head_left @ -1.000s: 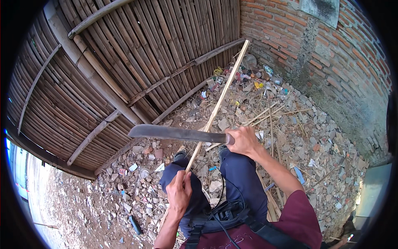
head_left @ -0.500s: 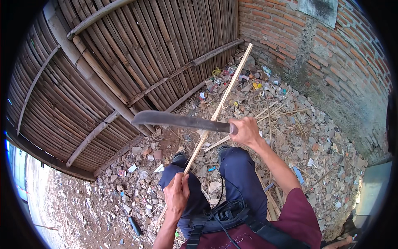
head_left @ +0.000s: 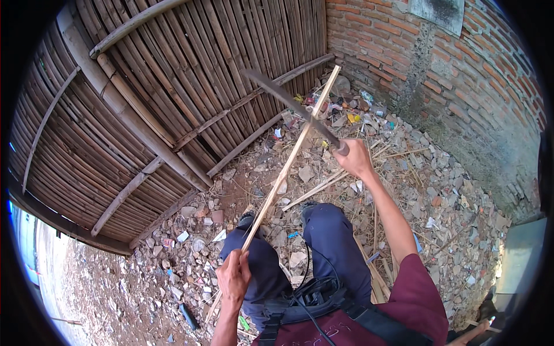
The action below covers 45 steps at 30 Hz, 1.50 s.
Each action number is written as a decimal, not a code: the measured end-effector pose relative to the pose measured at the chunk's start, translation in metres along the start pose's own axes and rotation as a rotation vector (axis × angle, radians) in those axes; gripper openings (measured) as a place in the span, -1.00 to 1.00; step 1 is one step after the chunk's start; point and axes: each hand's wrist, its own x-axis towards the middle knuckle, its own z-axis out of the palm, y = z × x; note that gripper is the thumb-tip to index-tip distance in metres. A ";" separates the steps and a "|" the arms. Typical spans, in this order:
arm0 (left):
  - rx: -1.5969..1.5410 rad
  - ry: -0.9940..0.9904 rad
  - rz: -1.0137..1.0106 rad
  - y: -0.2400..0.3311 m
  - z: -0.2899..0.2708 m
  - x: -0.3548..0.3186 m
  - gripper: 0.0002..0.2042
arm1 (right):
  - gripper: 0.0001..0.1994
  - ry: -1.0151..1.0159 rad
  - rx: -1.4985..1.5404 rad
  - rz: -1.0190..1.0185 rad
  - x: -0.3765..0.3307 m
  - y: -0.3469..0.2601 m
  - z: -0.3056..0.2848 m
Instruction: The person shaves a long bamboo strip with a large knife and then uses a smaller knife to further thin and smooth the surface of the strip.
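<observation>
My left hand (head_left: pixel 234 279) is closed round the lower part of a long pale bamboo strip (head_left: pixel 292 154), which slants up and away to the right past my left knee. A loose sliver runs along its near part. My right hand (head_left: pixel 355 158) grips the handle of a machete (head_left: pixel 287 98) with a long dark blade. The blade points up and to the left and crosses the strip near its far end; whether it touches the strip I cannot tell.
Rubble and litter (head_left: pixel 450 196) cover the ground. Several split bamboo strips (head_left: pixel 329 183) lie in front of my right knee. A bamboo-slat wall (head_left: pixel 213 69) stands at left, a brick wall (head_left: pixel 456 86) at right. Another person's hand (head_left: pixel 478 331) shows at the lower right edge.
The machete has swung from nearly level to pointing up and left, farther along the strip. My right hand moved up and slightly right; my left hand moved slightly down and left.
</observation>
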 end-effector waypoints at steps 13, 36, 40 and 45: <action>-0.058 -0.056 -0.016 0.011 -0.005 0.015 -0.88 | -0.75 -0.007 -0.168 -0.318 -0.047 -0.022 0.008; -0.304 -0.094 -0.077 0.046 0.003 0.031 -0.84 | -0.71 -0.071 -0.098 -0.407 -0.094 -0.065 0.034; -0.376 -0.106 -0.060 0.050 0.013 0.038 -0.86 | -0.64 -0.158 -0.177 -0.437 -0.106 -0.089 0.034; -0.403 -0.220 -0.167 0.066 0.012 0.043 -0.82 | -0.63 -0.124 -0.088 -0.386 -0.106 -0.082 0.051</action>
